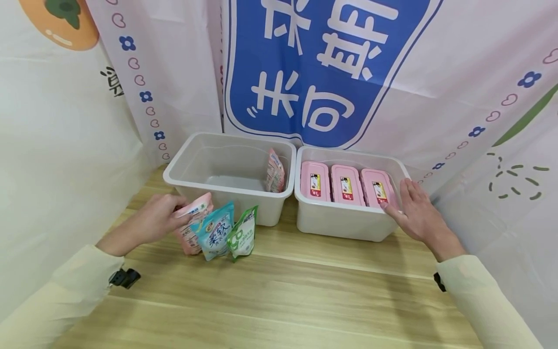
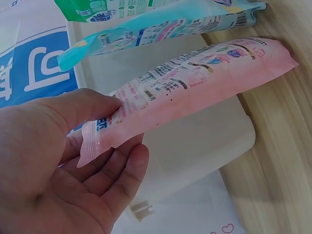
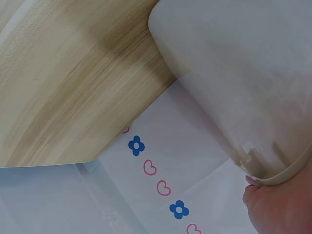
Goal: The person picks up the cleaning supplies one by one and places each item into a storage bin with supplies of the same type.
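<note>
My left hand (image 1: pixel 159 218) pinches the top edge of a pink pouch (image 2: pixel 195 83) between thumb and fingers. The pouch is upright in front of the left bin. Beside it stand a blue pouch (image 1: pixel 215 231) and a green-and-white pouch (image 1: pixel 243 235), both on the table. Inside the left bin (image 1: pixel 222 190), another pink pouch (image 1: pixel 275 173) leans by the right wall. My right hand (image 1: pixel 420 213) rests on the right corner of the second bin (image 1: pixel 340 220), fingers fairly straight along its rim. That bin holds three pink lidded boxes (image 1: pixel 347 185) in a row.
The two pale bins stand side by side against a printed cloth backdrop (image 1: pixel 183 63). White cloth also hangs at the left and right sides. Wood-grain table top (image 1: pixel 279 300) stretches in front of the bins.
</note>
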`<action>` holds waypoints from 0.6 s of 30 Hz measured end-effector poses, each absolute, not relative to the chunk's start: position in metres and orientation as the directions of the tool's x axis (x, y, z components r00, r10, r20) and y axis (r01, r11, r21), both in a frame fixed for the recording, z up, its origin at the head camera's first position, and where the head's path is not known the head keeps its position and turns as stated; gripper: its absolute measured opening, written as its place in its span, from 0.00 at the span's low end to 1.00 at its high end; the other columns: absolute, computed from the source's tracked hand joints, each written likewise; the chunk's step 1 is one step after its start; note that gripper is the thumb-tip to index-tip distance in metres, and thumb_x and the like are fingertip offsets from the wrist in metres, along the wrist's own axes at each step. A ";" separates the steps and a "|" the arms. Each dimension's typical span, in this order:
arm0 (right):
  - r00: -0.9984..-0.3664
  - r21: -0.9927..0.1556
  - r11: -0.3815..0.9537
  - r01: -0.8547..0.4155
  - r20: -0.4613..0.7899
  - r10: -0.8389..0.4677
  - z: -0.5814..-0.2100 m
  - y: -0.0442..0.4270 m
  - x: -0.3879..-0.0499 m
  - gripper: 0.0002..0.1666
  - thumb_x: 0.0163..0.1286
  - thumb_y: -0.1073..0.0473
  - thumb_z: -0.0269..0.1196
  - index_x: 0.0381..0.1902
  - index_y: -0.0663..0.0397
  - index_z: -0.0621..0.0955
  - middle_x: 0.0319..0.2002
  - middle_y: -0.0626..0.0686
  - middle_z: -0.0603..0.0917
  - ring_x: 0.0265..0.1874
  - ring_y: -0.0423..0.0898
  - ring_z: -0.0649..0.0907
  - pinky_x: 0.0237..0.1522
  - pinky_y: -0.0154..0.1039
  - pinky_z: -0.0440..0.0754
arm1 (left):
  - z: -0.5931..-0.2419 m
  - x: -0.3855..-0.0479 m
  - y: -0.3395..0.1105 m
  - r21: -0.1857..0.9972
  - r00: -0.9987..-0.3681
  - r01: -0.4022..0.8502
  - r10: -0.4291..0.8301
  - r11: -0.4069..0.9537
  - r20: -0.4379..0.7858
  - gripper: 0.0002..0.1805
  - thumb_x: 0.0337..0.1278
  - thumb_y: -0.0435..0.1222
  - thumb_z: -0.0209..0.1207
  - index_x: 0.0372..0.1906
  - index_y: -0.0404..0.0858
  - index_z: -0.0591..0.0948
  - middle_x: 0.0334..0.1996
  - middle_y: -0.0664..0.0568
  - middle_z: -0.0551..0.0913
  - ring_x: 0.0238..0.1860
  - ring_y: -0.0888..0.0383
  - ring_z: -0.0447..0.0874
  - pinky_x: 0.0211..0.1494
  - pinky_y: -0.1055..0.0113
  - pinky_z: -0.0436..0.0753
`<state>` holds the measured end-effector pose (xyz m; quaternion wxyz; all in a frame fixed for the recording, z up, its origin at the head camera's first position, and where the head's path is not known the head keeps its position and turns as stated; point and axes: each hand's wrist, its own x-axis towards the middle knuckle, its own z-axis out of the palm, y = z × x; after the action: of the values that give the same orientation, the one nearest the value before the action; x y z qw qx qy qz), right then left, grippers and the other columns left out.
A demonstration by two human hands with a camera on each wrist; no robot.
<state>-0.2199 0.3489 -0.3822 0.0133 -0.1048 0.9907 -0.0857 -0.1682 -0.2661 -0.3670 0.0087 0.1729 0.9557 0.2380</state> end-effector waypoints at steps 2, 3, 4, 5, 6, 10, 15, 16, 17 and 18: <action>-0.978 -0.173 0.964 -0.204 -0.009 -0.209 -0.382 0.349 -0.220 0.60 0.81 0.27 0.41 0.83 0.70 0.35 0.84 0.74 0.35 0.84 0.72 0.39 0.82 0.72 0.43 | -0.365 -0.168 -0.266 0.461 -0.940 0.326 0.335 0.826 0.064 0.08 0.66 0.31 0.66 0.43 0.27 0.87 0.29 0.48 0.87 0.25 0.59 0.77 0.23 0.69 0.77; -0.978 -0.173 0.964 -0.203 -0.009 -0.207 -0.382 0.349 -0.220 0.60 0.81 0.27 0.41 0.83 0.70 0.35 0.84 0.73 0.35 0.84 0.72 0.39 0.82 0.72 0.43 | -0.364 -0.168 -0.266 0.461 -0.940 0.326 0.336 0.825 0.063 0.08 0.66 0.31 0.66 0.43 0.27 0.87 0.29 0.48 0.87 0.25 0.59 0.77 0.23 0.69 0.77; -0.978 -0.173 0.964 -0.202 -0.007 -0.207 -0.383 0.349 -0.220 0.61 0.81 0.27 0.41 0.83 0.70 0.35 0.84 0.73 0.35 0.84 0.72 0.40 0.82 0.71 0.43 | -0.363 -0.168 -0.266 0.461 -0.939 0.327 0.337 0.825 0.063 0.08 0.66 0.31 0.66 0.43 0.27 0.87 0.29 0.49 0.87 0.25 0.59 0.77 0.23 0.69 0.77; -0.978 -0.173 0.964 -0.203 -0.004 -0.207 -0.383 0.348 -0.219 0.61 0.81 0.27 0.41 0.83 0.70 0.35 0.84 0.73 0.35 0.84 0.71 0.40 0.83 0.71 0.43 | -0.362 -0.168 -0.266 0.462 -0.939 0.327 0.338 0.824 0.062 0.09 0.66 0.30 0.66 0.43 0.27 0.87 0.28 0.49 0.87 0.25 0.59 0.77 0.23 0.69 0.77; -0.978 -0.175 0.963 -0.204 0.000 -0.207 -0.383 0.348 -0.219 0.61 0.81 0.27 0.42 0.83 0.70 0.36 0.84 0.73 0.36 0.84 0.71 0.40 0.83 0.71 0.43 | -0.361 -0.168 -0.266 0.463 -0.939 0.328 0.339 0.823 0.063 0.09 0.65 0.30 0.66 0.43 0.27 0.87 0.28 0.49 0.87 0.25 0.59 0.77 0.23 0.69 0.77; -0.978 -0.176 0.962 -0.208 0.009 -0.210 -0.384 0.347 -0.219 0.61 0.81 0.27 0.43 0.83 0.71 0.38 0.84 0.73 0.37 0.84 0.71 0.41 0.83 0.71 0.43 | -0.357 -0.167 -0.266 0.468 -0.938 0.327 0.341 0.821 0.057 0.09 0.65 0.30 0.66 0.44 0.26 0.87 0.28 0.48 0.88 0.25 0.59 0.78 0.22 0.69 0.78; -0.975 -0.173 0.960 -0.219 0.014 -0.220 -0.384 0.347 -0.219 0.60 0.81 0.28 0.42 0.83 0.72 0.37 0.84 0.74 0.37 0.84 0.72 0.41 0.83 0.71 0.43 | -0.349 -0.166 -0.265 0.456 -0.936 0.333 0.347 0.825 0.056 0.08 0.66 0.31 0.66 0.44 0.28 0.86 0.27 0.50 0.87 0.24 0.60 0.77 0.21 0.70 0.76; -0.975 -0.173 0.960 -0.220 0.015 -0.220 -0.384 0.347 -0.219 0.60 0.81 0.28 0.42 0.83 0.72 0.37 0.83 0.75 0.38 0.84 0.72 0.41 0.83 0.71 0.43 | -0.347 -0.166 -0.265 0.445 -0.935 0.340 0.350 0.828 0.062 0.07 0.66 0.31 0.66 0.43 0.30 0.87 0.27 0.52 0.87 0.24 0.61 0.76 0.21 0.70 0.75; -0.975 -0.175 0.960 -0.219 0.017 -0.220 -0.383 0.347 -0.219 0.60 0.81 0.28 0.42 0.83 0.72 0.37 0.83 0.75 0.38 0.84 0.73 0.41 0.82 0.71 0.43 | -0.345 -0.166 -0.264 0.434 -0.933 0.346 0.352 0.832 0.069 0.07 0.66 0.32 0.66 0.42 0.31 0.87 0.26 0.53 0.87 0.23 0.61 0.76 0.21 0.70 0.74; -0.976 -0.176 0.960 -0.217 0.018 -0.217 -0.383 0.347 -0.219 0.60 0.81 0.28 0.42 0.83 0.71 0.37 0.84 0.75 0.38 0.84 0.73 0.41 0.82 0.71 0.43 | -0.342 -0.166 -0.264 0.420 -0.932 0.353 0.354 0.836 0.077 0.06 0.66 0.32 0.67 0.42 0.33 0.87 0.25 0.54 0.86 0.22 0.61 0.75 0.20 0.70 0.73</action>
<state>-0.2185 0.3471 -0.3830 0.0009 -0.1097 0.9900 -0.0890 -0.1662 -0.2641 -0.3424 0.0019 0.1845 0.9582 0.2189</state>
